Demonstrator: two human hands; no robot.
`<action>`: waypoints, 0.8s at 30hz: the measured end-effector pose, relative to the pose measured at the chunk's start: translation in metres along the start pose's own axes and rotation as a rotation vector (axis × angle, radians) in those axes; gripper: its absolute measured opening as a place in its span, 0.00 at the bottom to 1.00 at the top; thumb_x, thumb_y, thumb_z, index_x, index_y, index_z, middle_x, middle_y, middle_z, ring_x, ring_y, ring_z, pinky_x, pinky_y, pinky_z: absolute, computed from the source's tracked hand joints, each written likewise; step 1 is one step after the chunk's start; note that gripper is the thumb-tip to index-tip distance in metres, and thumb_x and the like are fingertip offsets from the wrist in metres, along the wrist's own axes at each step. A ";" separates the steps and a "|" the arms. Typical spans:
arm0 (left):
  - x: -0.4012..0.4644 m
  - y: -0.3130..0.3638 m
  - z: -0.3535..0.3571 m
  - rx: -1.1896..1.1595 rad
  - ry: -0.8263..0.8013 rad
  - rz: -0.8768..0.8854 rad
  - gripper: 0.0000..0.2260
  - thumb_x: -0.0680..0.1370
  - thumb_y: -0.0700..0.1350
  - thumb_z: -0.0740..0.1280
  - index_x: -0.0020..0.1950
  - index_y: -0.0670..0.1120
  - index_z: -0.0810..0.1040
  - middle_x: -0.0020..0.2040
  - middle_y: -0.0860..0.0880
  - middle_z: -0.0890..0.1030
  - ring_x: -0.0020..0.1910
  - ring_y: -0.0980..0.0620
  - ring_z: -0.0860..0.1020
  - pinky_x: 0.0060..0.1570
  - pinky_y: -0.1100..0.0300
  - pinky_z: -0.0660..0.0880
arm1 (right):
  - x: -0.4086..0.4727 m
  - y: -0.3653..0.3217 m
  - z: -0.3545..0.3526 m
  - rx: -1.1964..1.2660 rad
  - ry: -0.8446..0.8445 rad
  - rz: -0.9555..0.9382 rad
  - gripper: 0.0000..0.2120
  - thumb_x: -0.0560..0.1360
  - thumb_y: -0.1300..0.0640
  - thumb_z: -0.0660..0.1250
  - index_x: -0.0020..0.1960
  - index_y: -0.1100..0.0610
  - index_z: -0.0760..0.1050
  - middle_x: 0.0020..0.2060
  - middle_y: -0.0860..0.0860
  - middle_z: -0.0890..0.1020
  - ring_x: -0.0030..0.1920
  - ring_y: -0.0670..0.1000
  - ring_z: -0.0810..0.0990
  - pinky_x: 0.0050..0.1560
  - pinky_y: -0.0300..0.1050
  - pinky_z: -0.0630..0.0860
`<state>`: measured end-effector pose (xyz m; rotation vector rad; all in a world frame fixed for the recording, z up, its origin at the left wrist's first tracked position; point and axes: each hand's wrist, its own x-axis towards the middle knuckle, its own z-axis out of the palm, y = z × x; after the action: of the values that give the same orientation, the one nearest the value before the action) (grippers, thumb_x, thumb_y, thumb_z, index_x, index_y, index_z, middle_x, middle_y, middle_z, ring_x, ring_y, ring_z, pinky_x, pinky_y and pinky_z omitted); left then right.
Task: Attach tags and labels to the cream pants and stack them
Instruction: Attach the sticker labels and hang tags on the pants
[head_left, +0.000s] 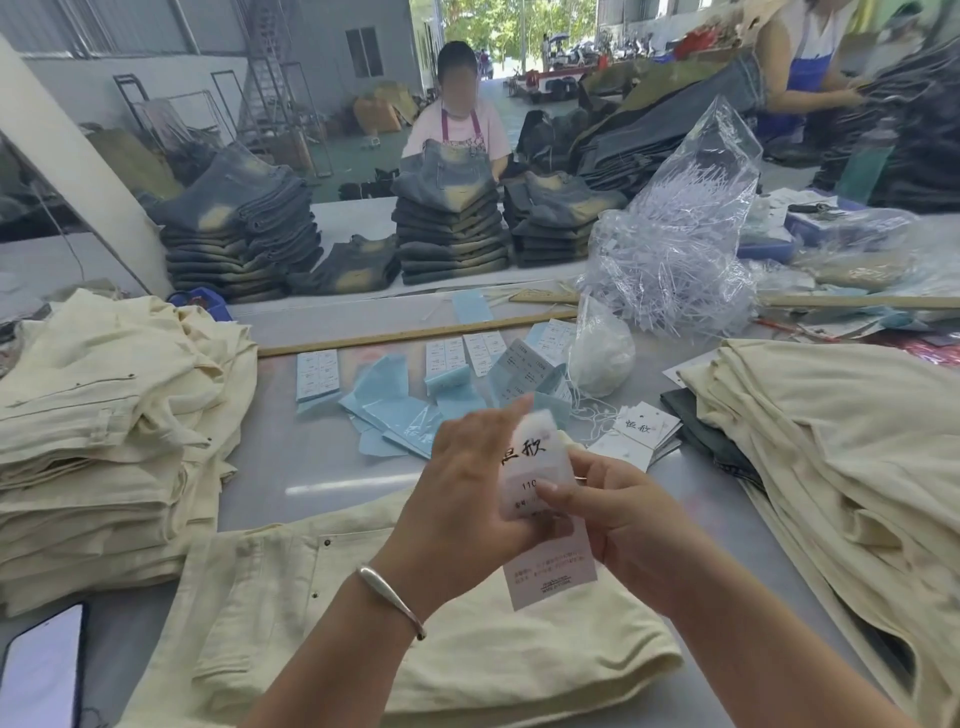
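Cream pants (415, 639) flat on table (322, 467) under both hands, untagged yet | left hand (462, 499) grips white tag (540, 499), right hand (618, 525) pinches its face | folded stack (104, 441) left of hands, looks done | loose pile (841, 441) right, likely waiting

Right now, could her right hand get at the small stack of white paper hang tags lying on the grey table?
Probably yes: the white paper hang tags lie uncovered just beyond the right hand, though it would first have to release the white tag it pinches.
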<state>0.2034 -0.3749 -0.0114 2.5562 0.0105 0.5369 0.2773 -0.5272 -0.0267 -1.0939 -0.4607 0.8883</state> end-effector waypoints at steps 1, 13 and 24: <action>-0.002 -0.002 0.002 -0.058 0.040 -0.058 0.43 0.66 0.56 0.77 0.75 0.59 0.55 0.63 0.57 0.67 0.62 0.58 0.63 0.65 0.60 0.63 | 0.001 0.001 0.001 -0.018 0.023 -0.015 0.16 0.71 0.61 0.72 0.57 0.65 0.79 0.50 0.63 0.82 0.45 0.56 0.81 0.44 0.48 0.78; -0.020 0.005 0.042 -0.923 0.303 -0.548 0.04 0.71 0.42 0.76 0.45 0.47 0.85 0.44 0.44 0.85 0.42 0.51 0.81 0.40 0.62 0.78 | 0.017 0.028 0.012 -0.240 0.459 -0.168 0.16 0.78 0.50 0.63 0.42 0.61 0.81 0.37 0.59 0.85 0.35 0.54 0.81 0.39 0.53 0.79; 0.009 -0.033 0.057 -1.352 0.207 -0.886 0.13 0.71 0.42 0.71 0.54 0.39 0.80 0.46 0.40 0.85 0.39 0.47 0.83 0.36 0.56 0.81 | 0.033 0.038 -0.030 -0.393 0.168 -0.062 0.05 0.71 0.56 0.74 0.36 0.55 0.83 0.32 0.48 0.83 0.33 0.44 0.77 0.34 0.34 0.72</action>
<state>0.2364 -0.3741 -0.0693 0.9977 0.5961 0.2598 0.3031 -0.5110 -0.0762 -1.4919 -0.5389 0.6575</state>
